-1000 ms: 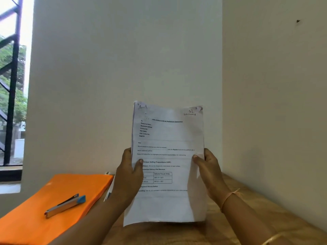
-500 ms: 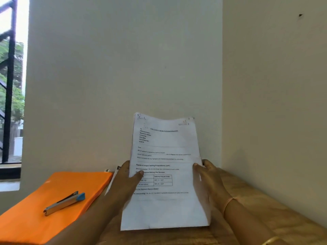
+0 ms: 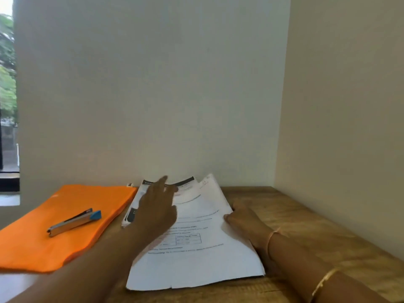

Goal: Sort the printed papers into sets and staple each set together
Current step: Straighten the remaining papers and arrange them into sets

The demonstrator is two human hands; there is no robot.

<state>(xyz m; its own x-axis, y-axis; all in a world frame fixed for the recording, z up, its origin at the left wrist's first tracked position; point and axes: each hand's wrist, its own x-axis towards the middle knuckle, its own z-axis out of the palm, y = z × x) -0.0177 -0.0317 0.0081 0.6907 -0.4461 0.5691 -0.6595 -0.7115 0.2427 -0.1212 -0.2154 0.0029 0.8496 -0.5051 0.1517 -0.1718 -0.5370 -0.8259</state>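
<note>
The papers (image 3: pixel 196 248) lay as 1 stack on the wooden worktop (image 3: pixel 306 226), printed side up, with the long axis running from 6 o'clock to 12 o'clock and the near edge at the worktop's near side. The right edge of the stack stood slightly raised, with shadow under it.

The left hand (image 3: pixel 157 213) was over the stack's 10 o'clock area. Its fingers (image 3: pixel 162 182) were straight, pointed toward 12 o'clock and held nothing. The hand was blurred, so contact with the top sheet could not be confirmed.

The right hand (image 3: pixel 247 224) was at the stack's 3 o'clock edge and held that edge. The thumb lay on the top sheet, and the other fingers ran along and behind the raised edge, mostly hidden. A gold bangle (image 3: pixel 325 281) sat on the right forearm.

A second sheet (image 3: pixel 181 182) with a black header band projected from under the stack at 11 o'clock, near the wall (image 3: pixel 153 106).

An orange folder (image 3: pixel 32 248) lay flat at 9 o'clock of the stack, just beside it. The stapler (image 3: pixel 74 221), silver with a blue end, rested on the folder, apart from both hands. A window (image 3: pixel 7 95) occupied the far 9 o'clock edge of the view.
</note>
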